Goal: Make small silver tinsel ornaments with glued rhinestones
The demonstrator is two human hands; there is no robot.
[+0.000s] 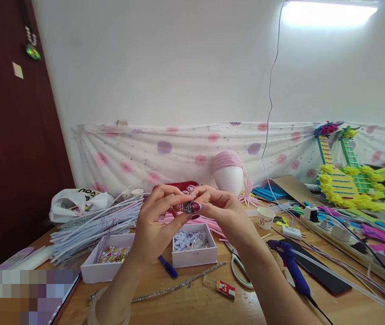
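Observation:
Both my hands are raised over the table, their fingertips meeting. Between them is a small silver-grey glittery coil (188,207), seemingly of tinsel pipe cleaner; the fingers partly cover it. My left hand (155,219) pinches it from the left, thumb below and fingers above. From the right, my right hand (221,210) closes thumb and fingers on it. Below lies a straight silver tinsel pipe cleaner (179,286) on the wooden table. A white box (194,258) with pale flower shapes stands just under the hands, and another white box (100,272) with gems sits behind my left forearm.
Bundled pale pipe cleaners (100,225) lie left. A blue marker (168,266), a lighter (225,289) and scissors (241,271) lie near the boxes. On the right are a glue gun (292,268), a black phone (324,271), a paper cup (265,218) and a power strip (335,234) with cords.

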